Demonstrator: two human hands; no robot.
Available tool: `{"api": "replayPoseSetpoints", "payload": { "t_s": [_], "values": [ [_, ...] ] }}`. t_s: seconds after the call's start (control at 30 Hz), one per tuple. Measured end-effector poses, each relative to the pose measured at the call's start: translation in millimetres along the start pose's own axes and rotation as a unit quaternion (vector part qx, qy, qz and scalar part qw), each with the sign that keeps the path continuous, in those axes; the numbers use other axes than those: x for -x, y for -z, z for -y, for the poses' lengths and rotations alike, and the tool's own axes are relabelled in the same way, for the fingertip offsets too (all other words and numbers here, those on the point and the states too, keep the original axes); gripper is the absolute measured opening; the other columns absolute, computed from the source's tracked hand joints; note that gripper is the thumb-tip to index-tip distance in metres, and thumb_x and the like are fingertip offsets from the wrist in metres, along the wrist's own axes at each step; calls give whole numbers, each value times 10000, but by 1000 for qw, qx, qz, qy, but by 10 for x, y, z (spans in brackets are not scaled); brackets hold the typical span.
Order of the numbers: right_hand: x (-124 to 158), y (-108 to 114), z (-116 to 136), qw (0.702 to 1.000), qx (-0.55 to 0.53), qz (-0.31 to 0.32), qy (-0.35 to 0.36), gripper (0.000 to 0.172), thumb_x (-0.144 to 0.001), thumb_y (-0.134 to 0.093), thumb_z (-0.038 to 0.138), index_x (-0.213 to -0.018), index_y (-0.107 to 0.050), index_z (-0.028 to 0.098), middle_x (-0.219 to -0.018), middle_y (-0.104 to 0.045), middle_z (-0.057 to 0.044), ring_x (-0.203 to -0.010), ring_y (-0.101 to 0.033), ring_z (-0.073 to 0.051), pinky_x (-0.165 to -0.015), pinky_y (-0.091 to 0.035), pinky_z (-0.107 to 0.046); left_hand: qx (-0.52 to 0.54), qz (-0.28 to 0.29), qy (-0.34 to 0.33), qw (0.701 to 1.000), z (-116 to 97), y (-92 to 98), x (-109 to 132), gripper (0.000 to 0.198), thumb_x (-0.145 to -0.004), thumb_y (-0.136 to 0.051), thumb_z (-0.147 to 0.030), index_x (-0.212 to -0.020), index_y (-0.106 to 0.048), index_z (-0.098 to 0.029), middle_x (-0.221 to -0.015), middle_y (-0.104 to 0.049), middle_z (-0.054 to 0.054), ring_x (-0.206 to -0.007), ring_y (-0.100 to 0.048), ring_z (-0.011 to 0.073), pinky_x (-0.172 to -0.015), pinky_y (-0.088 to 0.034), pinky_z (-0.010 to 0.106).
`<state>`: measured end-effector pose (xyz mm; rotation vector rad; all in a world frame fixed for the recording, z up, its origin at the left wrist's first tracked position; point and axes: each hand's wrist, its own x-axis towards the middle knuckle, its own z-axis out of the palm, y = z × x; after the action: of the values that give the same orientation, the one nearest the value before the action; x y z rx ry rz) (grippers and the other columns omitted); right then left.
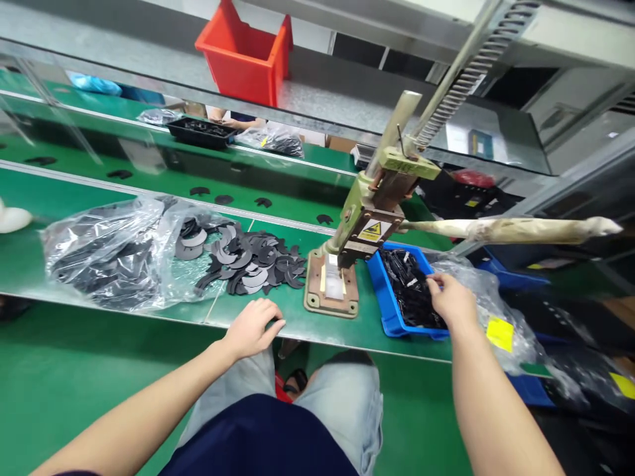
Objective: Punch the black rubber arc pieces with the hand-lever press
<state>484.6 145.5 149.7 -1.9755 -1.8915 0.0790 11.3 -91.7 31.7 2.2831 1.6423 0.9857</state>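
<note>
My left hand rests on the front edge of the green bench, fingers loosely bent and thumb apart, with nothing in it. Just beyond it lies a loose pile of black and grey crescent-shaped pieces. My right hand reaches over the right side of a blue bin full of small black parts. Its thumb and forefinger are pinched together; what is between them, if anything, is too small to make out. Between the hands stands a green hand press with a pale plate on its base.
The press lever sticks out right, above my right forearm. A clear plastic bag of dark pieces lies left. Behind, several black pieces lie on a green belt. A red bin sits on the shelf above. Another person's hands show beyond.
</note>
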Motion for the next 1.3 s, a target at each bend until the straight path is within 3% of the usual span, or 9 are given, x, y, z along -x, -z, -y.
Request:
{"api": "replayPoseSetpoints", "payload": {
  "t_s": [0.1,0.17,0.3,0.43,0.67,1.17,1.3],
  "values": [
    [369,45,171,995,-90,-44,8,467,-991,-518,524,-1201,-753,179,-1053,-820,-152,-857,-721,-236,-827,-563,-384,91,-52,19,994,-134,48,-104,113,-1070,-614,-310,-1044,-671,-216,-1007,-723,59,-966,-679,211,-891,-536,369],
    [773,-28,455,983,-177,-29,34,507,-1006,-521,586,-1251,-737,198,-1016,-826,-105,-735,-680,-177,-719,-564,-327,150,-70,27,986,-292,64,-216,117,-1053,-645,-315,-1106,-678,-217,-1022,-721,56,-941,-680,194,-870,-559,349],
    [1683,-291,1170,899,-427,60,76,364,-991,-660,525,-1141,-772,213,-899,-796,-66,-733,-697,-156,-678,-583,-294,251,-50,15,966,-661,50,-439,313,-1028,-701,-319,-1325,-658,-231,-1115,-740,58,-892,-681,158,-834,-587,319],
    [2203,-525,1519,854,-497,107,109,268,-1029,-633,437,-1150,-775,246,-885,-764,-36,-760,-716,-149,-740,-616,-305,291,-42,-36,955,-886,45,-519,310,-1014,-727,-264,-1319,-689,-224,-1087,-764,63,-885,-696,151,-831,-595,312],
    [2326,-646,1432,858,-478,115,146,252,-1038,-621,371,-1219,-771,280,-974,-773,-43,-814,-725,-162,-844,-630,-344,287,-61,-65,954,-944,116,-477,182,-1007,-734,-218,-1188,-749,-216,-1020,-796,64,-896,-746,161,-793,-608,296],
    [2364,-735,1488,850,-492,142,125,262,-1049,-604,400,-1219,-764,282,-970,-781,-29,-776,-714,-140,-784,-619,-312,285,-60,-77,954,-896,127,-442,196,-1002,-742,-229,-1198,-754,-236,-1022,-799,66,-904,-748,173,-807,-619,316],
    [2227,-687,1455,861,-457,168,149,268,-1038,-620,410,-1233,-748,277,-1078,-792,-50,-948,-750,-175,-917,-629,-361,265,-37,-71,961,-764,89,-462,171,-1023,-711,-264,-1185,-763,-243,-1032,-800,72,-925,-753,182,-823,-621,325]
  ]
}}
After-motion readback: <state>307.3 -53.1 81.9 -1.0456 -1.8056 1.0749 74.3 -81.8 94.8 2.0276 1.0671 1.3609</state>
